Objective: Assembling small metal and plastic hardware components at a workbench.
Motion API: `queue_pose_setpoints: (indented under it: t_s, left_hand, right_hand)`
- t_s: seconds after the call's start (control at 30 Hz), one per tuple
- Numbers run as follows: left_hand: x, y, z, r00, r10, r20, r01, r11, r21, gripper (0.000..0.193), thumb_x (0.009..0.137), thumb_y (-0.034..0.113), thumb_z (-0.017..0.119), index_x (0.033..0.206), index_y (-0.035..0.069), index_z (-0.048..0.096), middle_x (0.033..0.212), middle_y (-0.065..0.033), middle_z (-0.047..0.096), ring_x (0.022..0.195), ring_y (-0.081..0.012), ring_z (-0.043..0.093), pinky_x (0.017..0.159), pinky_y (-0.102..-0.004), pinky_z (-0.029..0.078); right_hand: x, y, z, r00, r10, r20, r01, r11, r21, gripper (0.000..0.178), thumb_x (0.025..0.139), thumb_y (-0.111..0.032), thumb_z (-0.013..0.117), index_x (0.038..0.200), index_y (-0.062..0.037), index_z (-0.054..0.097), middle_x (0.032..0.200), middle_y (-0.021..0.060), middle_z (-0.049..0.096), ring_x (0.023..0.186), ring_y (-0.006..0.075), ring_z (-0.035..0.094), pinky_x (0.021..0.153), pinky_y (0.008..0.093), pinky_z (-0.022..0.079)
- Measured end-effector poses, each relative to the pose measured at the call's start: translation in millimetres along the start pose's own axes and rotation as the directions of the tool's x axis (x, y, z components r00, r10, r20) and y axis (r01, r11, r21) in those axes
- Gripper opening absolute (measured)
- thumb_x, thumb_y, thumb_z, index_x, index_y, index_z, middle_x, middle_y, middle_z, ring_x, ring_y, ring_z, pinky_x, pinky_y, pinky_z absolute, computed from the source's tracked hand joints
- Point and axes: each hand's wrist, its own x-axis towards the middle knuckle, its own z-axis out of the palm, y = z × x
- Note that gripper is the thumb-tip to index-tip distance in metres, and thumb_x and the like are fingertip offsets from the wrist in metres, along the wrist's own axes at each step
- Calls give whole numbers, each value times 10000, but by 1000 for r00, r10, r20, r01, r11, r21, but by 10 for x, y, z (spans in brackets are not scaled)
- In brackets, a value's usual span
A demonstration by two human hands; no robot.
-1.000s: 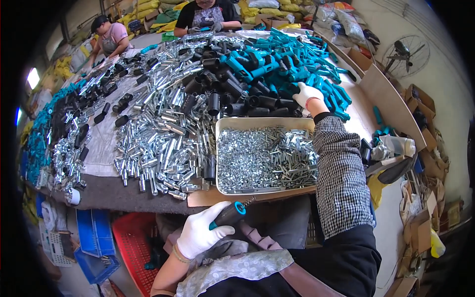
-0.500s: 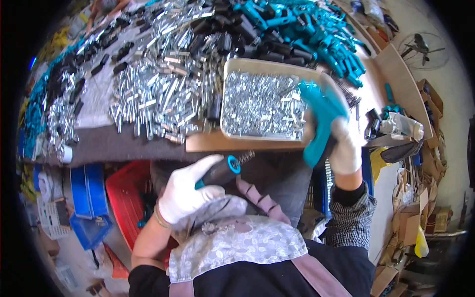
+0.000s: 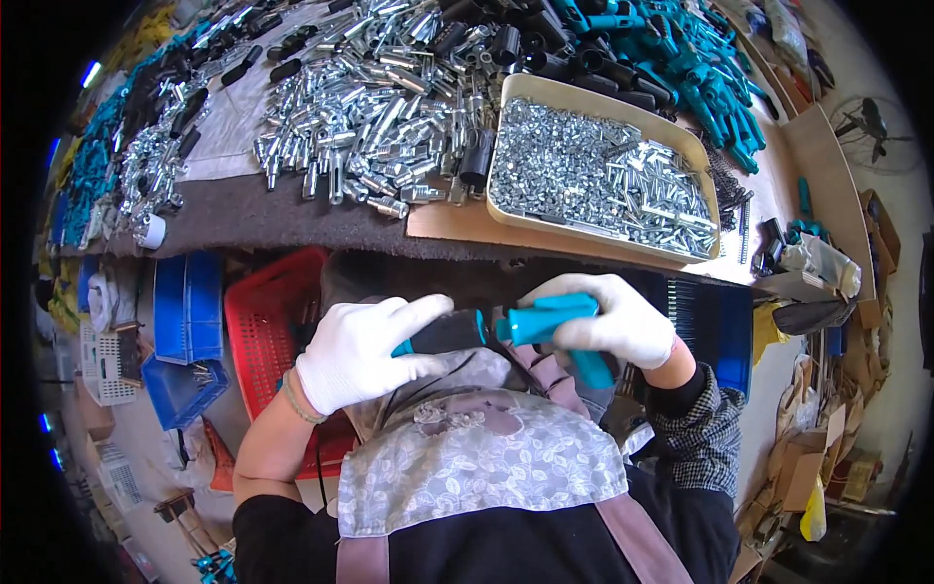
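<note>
In front of my apron, my white-gloved left hand (image 3: pixel 355 350) is wrapped round a black cylindrical sleeve (image 3: pixel 449 333) with a teal ring at its right end. Facing that end is a teal T-shaped plastic handle (image 3: pixel 550 319), gripped by my right hand (image 3: pixel 623 316), also gloved in white. The handle's narrow neck points left at the sleeve, almost in line with it. Whether the two touch is hard to tell. No spring shows between them now.
Beyond my hands, a cream tray (image 3: pixel 593 232) of small metal parts sits at the table's edge. Left of it are heaped metal rods (image 3: pixel 379 127). Teal handles (image 3: pixel 696 78) and black sleeves (image 3: pixel 545 34) pile up behind. Below stand a red basket (image 3: pixel 258 331) and blue bins (image 3: pixel 188 307).
My right hand has brought the teal handle down from over the tray to the sleeve's end. The spring that stuck out of the sleeve is out of sight. The view has shifted slightly.
</note>
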Motion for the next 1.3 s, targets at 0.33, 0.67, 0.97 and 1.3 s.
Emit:
queue_pose_setpoints:
  t_s: [0.33, 0.67, 0.97, 1.3]
  left_hand:
    - [89, -376, 191, 720, 42, 693, 593, 483, -645, 711, 869, 511, 728, 1349, 5, 589, 818, -30, 643, 631, -60, 559, 538, -226, 473]
    - [243, -171, 17, 912, 47, 407, 111, 928, -356, 570, 850, 456, 726, 1243, 51, 640, 957, -133, 716, 848, -271, 708, 752, -380, 558]
    - [148, -224, 94, 972, -176, 157, 166, 983, 75, 441, 799, 388, 734, 1094, 85, 608, 863, -170, 701, 753, -366, 700, 655, -445, 563]
    - [-158, -371, 403, 939, -342, 12, 336, 915, -224, 302, 759, 256, 796, 935, 57, 654, 799, -167, 682, 737, -337, 696, 641, -398, 552]
  right_hand:
    - [41, -2, 324, 476, -673, 566, 541, -283, -792, 397, 737, -179, 638, 1130, -196, 690, 890, 34, 561, 860, 220, 572, 887, 405, 481]
    - [81, 134, 208, 916, -390, 94, 360, 695, -622, 506, 763, -201, 765, 1237, -63, 651, 792, 58, 649, 648, 191, 660, 629, 344, 546]
    - [137, 183, 418, 741, -504, -444, 663, 656, 360, 672, 1046, -445, 419, 1504, 38, 333, 1524, 241, 399, 1378, 349, 439, 1194, 447, 264]
    - [270, 244, 562, 480, -811, -334, 655, 585, -479, 356, 761, 17, 650, 1116, 15, 667, 1302, 230, 604, 1214, 355, 582, 1032, 401, 447]
